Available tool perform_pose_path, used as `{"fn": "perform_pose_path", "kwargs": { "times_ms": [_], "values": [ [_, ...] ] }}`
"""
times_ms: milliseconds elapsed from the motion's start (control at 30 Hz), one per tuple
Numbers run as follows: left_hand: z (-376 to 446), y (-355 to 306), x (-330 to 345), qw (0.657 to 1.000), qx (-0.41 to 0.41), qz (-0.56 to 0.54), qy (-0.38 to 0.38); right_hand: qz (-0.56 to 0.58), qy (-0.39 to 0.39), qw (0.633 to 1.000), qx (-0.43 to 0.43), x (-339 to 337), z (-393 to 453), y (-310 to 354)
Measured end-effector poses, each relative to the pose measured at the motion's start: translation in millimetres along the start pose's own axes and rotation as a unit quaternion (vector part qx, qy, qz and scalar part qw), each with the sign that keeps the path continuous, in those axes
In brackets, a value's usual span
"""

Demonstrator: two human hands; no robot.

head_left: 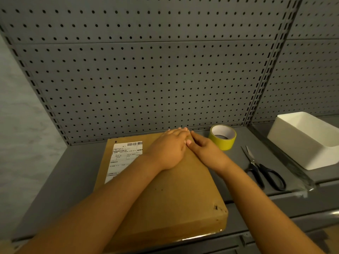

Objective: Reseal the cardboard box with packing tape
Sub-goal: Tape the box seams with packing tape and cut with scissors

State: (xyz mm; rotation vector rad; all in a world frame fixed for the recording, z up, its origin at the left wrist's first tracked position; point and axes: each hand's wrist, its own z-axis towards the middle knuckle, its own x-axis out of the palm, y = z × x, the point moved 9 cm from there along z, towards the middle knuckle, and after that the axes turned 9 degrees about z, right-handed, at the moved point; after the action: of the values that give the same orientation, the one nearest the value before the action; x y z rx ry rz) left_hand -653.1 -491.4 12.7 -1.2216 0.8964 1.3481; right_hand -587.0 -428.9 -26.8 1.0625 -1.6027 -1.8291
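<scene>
A flat brown cardboard box (170, 200) lies on the grey shelf with a white shipping label (124, 156) on its far left part. My left hand (168, 147) lies flat on the box's far end, fingers straight and reaching the far edge. My right hand (203, 148) rests beside it on the far right part of the box, fingers straight and touching the left hand. A roll of yellow packing tape (222, 137) stands on the shelf just right of the box's far corner. Glossy tape shows along the box's near edge.
Black-handled scissors (260, 167) lie on the grey shelf (60, 180) right of the box. A white plastic bin (304, 140) sits at the far right. A grey pegboard wall (146, 70) rises right behind the box. The shelf's front edge runs under the box's near end.
</scene>
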Motion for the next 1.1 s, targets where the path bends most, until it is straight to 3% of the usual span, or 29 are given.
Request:
{"fn": "perform_pose_path", "kwargs": {
  "times_ms": [67, 200, 300, 400, 533, 633, 733, 833, 967, 1100],
  "values": [
    [1.2, 0.9, 1.3, 1.000, 0.004, 0.006, 0.009, 0.009, -0.009, 1.000, 0.003, 0.9, -0.6, 1.1],
    [-3.5, -0.8, 2.8, 1.000, -0.007, 0.005, 0.024, -0.181, -0.011, 0.983, 0.000, -0.3, -3.9, 9.8],
    [-6.1, 6.2, -5.4, 0.998, -0.059, 0.013, -0.003, -0.228, 0.015, 0.973, -0.017, 9.5, -6.1, 15.9],
    [-5.7, 3.5, -5.5, 0.998, -0.050, 0.046, 0.002, -0.316, 0.050, 0.947, -0.009, 8.5, -5.9, 15.7],
    [-5.1, 3.8, -8.8, 0.996, -0.039, 0.083, -0.009, -0.298, 0.067, 0.952, -0.010, 10.5, -5.1, 19.2],
    [-6.4, 3.1, -10.6, 0.997, -0.029, 0.068, 0.007, -0.407, 0.061, 0.911, -0.013, 9.5, -3.5, 20.3],
    [-12.7, 6.8, -9.5, 0.999, -0.032, 0.018, 0.037, -0.393, 0.052, 0.918, -0.012, 11.4, -4.8, 25.3],
    [-20.4, 5.6, -7.4, 0.999, -0.025, -0.009, 0.035, -0.448, 0.059, 0.892, -0.018, 16.3, -6.3, 29.1],
    [-20.8, 10.3, -8.0, 0.999, -0.031, 0.018, 0.006, -0.381, 0.048, 0.922, -0.038, 25.3, -9.2, 30.8],
    [-20.4, 14.7, -5.3, 0.999, -0.047, 0.000, 0.009, -0.379, 0.066, 0.923, -0.031, 19.2, -10.0, 25.6]
  ]
}}
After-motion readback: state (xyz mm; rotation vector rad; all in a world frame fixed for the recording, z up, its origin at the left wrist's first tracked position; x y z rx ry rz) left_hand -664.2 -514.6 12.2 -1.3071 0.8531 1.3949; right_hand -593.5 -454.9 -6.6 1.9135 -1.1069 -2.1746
